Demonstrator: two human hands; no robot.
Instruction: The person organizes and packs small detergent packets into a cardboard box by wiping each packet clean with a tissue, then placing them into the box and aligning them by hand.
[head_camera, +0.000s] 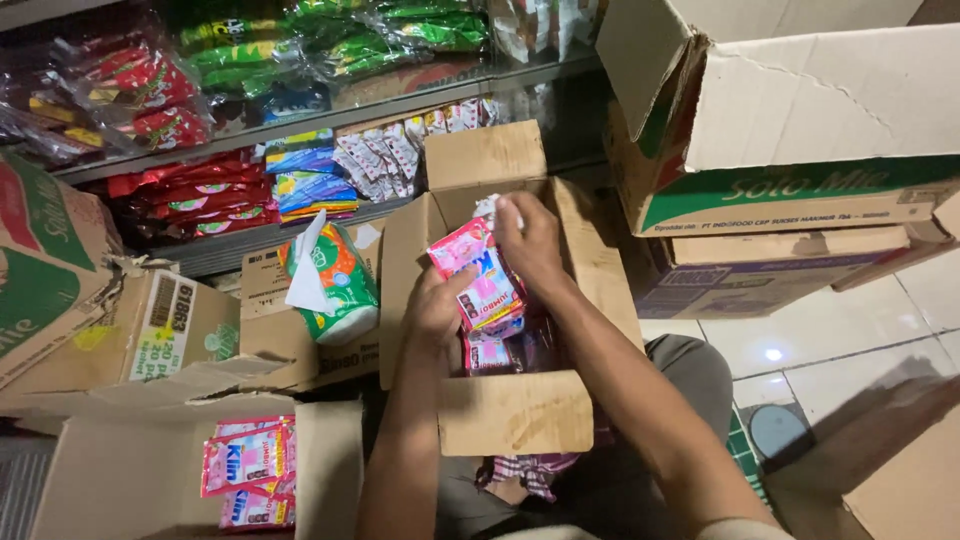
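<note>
Head view: both hands meet over an open cardboard box (515, 410).
Left hand (437, 308): closed on the lower edge of a pink sachet strip (478, 275).
Right hand (528, 240): pinching the strip's top, at 12 o'clock.
Handling: support the strip at both ends so it does not tear.
Surroundings: at 8 o'clock a second box (110, 480) with pink sachets; shelves (300, 120) of packets at 11 o'clock; tiled floor (820, 340) at 3 o'clock.
</note>
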